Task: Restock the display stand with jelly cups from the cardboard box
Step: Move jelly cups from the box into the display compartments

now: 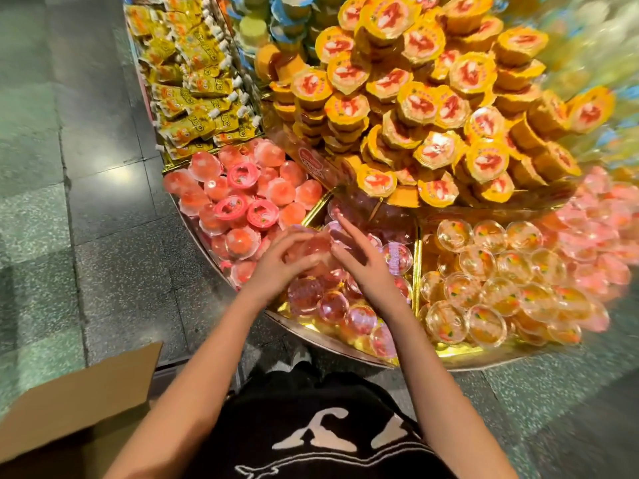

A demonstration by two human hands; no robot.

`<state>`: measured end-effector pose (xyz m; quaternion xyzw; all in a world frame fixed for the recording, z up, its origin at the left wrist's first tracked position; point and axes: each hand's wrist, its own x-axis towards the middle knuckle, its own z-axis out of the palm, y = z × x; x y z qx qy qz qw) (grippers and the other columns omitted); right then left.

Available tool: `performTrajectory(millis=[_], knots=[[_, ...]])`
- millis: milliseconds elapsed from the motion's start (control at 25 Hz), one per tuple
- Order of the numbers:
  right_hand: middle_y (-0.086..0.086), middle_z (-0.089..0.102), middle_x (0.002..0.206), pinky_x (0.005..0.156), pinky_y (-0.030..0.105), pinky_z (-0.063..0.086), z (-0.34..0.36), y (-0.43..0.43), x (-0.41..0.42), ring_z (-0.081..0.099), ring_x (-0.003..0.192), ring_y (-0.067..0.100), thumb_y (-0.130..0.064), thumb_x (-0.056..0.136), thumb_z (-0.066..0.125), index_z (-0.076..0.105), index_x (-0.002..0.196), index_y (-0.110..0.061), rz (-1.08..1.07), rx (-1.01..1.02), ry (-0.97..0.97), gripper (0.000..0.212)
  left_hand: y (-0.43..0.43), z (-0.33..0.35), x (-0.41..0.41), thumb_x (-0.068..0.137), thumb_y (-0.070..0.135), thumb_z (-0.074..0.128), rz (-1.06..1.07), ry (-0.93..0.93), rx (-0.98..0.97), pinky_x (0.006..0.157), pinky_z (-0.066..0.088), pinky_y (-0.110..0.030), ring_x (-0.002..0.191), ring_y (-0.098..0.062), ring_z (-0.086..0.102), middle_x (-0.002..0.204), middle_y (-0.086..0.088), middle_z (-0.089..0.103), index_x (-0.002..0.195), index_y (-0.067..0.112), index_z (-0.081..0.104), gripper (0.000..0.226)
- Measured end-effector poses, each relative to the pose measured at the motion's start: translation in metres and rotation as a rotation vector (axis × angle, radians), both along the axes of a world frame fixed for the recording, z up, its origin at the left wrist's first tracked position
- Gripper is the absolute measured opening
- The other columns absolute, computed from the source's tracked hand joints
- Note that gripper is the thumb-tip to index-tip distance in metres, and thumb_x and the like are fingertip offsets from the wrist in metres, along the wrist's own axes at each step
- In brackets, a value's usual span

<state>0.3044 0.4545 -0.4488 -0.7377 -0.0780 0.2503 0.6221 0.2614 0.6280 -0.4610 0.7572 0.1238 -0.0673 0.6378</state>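
Clamps left grip (287, 261) round pink jelly cup (316, 245); lays right grip (363, 262) flat, fingers apart, steadying it above display stand (345, 344)

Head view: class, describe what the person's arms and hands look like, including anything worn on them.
The left forearm and right forearm are bare, with no sleeve in view. The left hand and right hand wear no gloves, and no watch, bracelet or ring shows. The top below them is black with a white pattern.
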Motion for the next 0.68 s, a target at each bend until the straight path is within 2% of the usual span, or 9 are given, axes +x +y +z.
performTrajectory(millis=[80,160,240,320,360,400,480,560,680], knots=[[-0.002,0.059,0.136,0.101,0.033,0.049,0.006,-0.007,0.004,0.054,0.127,0.013,-0.033,0.089,0.069,0.055,0.135,-0.031,-0.030,0.023,0.049,0.048,-0.005,-0.004,0.003,0.077,0.043,0.076,-0.033,-0.016,0.007,0.109,0.039,-0.034,0.114,0.012,0.044,0.125,0.021,0.051,0.109,0.042,0.060,0.036],[0.001,0.063,0.128,0.090,0.025,0.054,0.013,-0.015,0.005,0.058,0.122,0.015,-0.017,0.087,0.071,0.056,0.135,-0.023,-0.029,0.056,0.090,0.051,-0.008,-0.004,0.001,0.070,0.065,0.069,-0.069,-0.006,0.024,0.109,0.040,-0.039,0.121,0.003,0.048,0.130,0.019,0.055,0.109,0.048,0.065,0.043],[-0.006,0.062,0.124,0.085,0.020,0.053,0.017,-0.022,0.002,0.059,0.119,0.011,-0.010,0.082,0.075,0.053,0.137,-0.019,0.009,0.063,0.112,0.060,-0.010,-0.003,-0.001,0.070,0.083,0.054,-0.089,0.010,-0.025,0.104,0.043,-0.033,0.118,0.010,0.050,0.122,0.033,0.058,0.102,0.049,0.069,0.049],[-0.018,0.058,0.121,0.090,0.018,0.052,0.015,-0.027,-0.003,0.057,0.115,0.000,-0.014,0.078,0.080,0.054,0.136,-0.022,0.017,-0.017,0.094,0.064,-0.011,-0.006,-0.001,0.074,0.087,0.040,-0.033,0.019,-0.083,0.101,0.042,-0.026,0.109,0.016,0.053,0.111,0.037,0.062,0.092,0.045,0.072,0.056],[-0.020,0.057,0.120,0.091,0.016,0.050,0.013,-0.032,-0.005,0.056,0.111,-0.004,-0.018,0.076,0.082,0.055,0.134,-0.025,-0.011,-0.052,0.079,0.064,-0.013,-0.005,-0.002,0.081,0.079,0.044,0.005,0.021,-0.088,0.101,0.044,-0.028,0.110,0.010,0.056,0.110,0.032,0.064,0.091,0.041,0.072,0.048],[-0.019,0.057,0.119,0.091,0.017,0.049,0.010,-0.038,-0.008,0.056,0.108,-0.003,-0.021,0.075,0.083,0.056,0.133,-0.027,-0.057,-0.071,0.071,0.064,-0.012,-0.007,-0.003,0.089,0.062,0.054,0.051,0.017,-0.083,0.099,0.048,-0.031,0.111,0.001,0.058,0.111,0.025,0.066,0.092,0.035,0.070,0.032],[-0.010,0.056,0.129,0.097,0.028,0.047,0.002,-0.051,-0.013,0.055,0.115,0.006,-0.024,0.074,0.084,0.054,0.135,-0.029,-0.154,-0.129,0.052,0.068,-0.007,-0.012,-0.007,0.094,0.021,0.064,0.145,0.008,-0.103,0.082,0.055,-0.022,0.110,-0.012,0.057,0.115,0.011,0.062,0.094,0.023,0.064,0.001],[-0.006,0.050,0.138,0.104,0.034,0.042,-0.012,-0.058,-0.020,0.049,0.125,0.013,-0.023,0.075,0.084,0.048,0.140,-0.027,-0.162,-0.293,0.024,0.074,0.001,-0.011,-0.012,0.091,0.008,0.065,0.210,-0.018,-0.069,0.074,0.054,-0.016,0.101,-0.007,0.058,0.113,0.003,0.059,0.092,0.019,0.059,0.013],[-0.002,0.047,0.144,0.109,0.041,0.039,-0.048,-0.046,-0.034,0.043,0.132,0.017,-0.029,0.077,0.081,0.039,0.146,-0.024,-0.061,-0.512,-0.038,0.082,0.008,-0.006,-0.016,0.088,0.005,0.067,0.258,-0.032,-0.038,0.068,0.047,-0.006,0.083,0.015,0.058,0.103,0.005,0.058,0.094,0.016,0.058,0.016]])
